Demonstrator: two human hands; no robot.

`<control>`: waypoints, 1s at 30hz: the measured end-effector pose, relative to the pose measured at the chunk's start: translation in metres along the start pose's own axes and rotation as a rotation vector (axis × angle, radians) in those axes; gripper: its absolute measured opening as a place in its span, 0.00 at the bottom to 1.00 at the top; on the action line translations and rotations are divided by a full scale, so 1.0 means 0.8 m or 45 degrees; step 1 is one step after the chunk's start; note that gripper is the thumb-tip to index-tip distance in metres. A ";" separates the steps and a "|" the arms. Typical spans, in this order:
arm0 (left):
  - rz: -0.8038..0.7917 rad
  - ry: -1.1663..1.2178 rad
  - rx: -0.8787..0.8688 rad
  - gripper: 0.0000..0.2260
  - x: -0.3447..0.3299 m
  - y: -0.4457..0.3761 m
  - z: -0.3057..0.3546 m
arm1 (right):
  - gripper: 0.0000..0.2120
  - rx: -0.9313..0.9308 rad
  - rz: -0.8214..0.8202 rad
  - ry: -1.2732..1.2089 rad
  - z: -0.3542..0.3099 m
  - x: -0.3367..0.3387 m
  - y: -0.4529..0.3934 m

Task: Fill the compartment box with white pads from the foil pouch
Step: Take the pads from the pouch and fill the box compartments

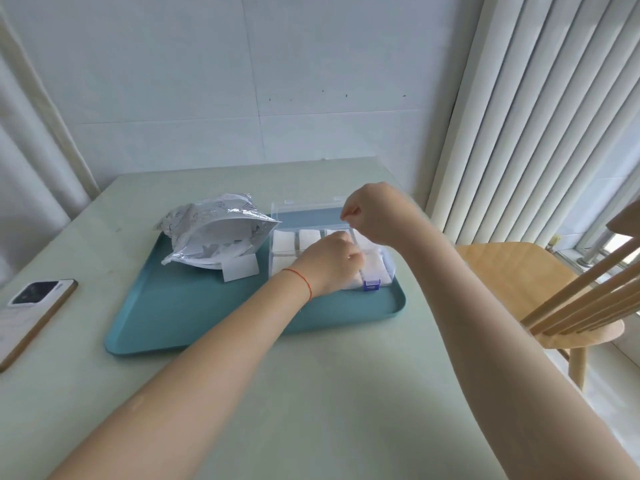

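A clear compartment box (pixel 282 252) with a blue latch (pixel 371 284) sits at the right of the teal tray (pixel 194 317). White pads (pixel 309 238) fill its visible cells. My left hand (pixel 330 263) lies over the front cells, with its curled fingertips pinching a white pad (pixel 374 263) at the front right. My right hand (pixel 375 214) hovers over the box's back right, fingers curled and pinching the edge of the raised clear lid (pixel 304 216). The crumpled foil pouch (pixel 214 233) lies open at the tray's back left. One loose pad (pixel 240 267) lies in front of it.
A phone (pixel 34 306) lies face down near the table's left edge. A wooden chair (pixel 526 271) stands to the right of the table, beside vertical blinds. The wall is right behind the table's far edge.
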State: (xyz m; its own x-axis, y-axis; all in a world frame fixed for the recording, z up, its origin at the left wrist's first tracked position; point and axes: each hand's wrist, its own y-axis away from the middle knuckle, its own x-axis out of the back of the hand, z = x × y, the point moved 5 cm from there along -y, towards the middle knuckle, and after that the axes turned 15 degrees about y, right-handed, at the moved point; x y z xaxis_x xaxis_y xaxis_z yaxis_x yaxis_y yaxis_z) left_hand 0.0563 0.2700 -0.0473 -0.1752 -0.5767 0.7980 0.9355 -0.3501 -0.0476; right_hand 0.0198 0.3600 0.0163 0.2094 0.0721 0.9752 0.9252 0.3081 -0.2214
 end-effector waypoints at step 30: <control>0.675 1.367 0.409 0.08 0.125 0.163 -0.208 | 0.12 0.259 -0.402 -0.459 -0.221 -0.051 -0.031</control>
State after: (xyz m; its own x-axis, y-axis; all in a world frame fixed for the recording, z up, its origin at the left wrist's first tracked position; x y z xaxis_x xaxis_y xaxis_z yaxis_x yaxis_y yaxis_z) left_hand 0.1096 0.0440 -0.0735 0.2270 -0.9574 -0.1783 0.9738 0.2204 0.0563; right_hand 0.0447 0.1814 -0.0174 -0.2253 0.2569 0.9398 0.8380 0.5431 0.0524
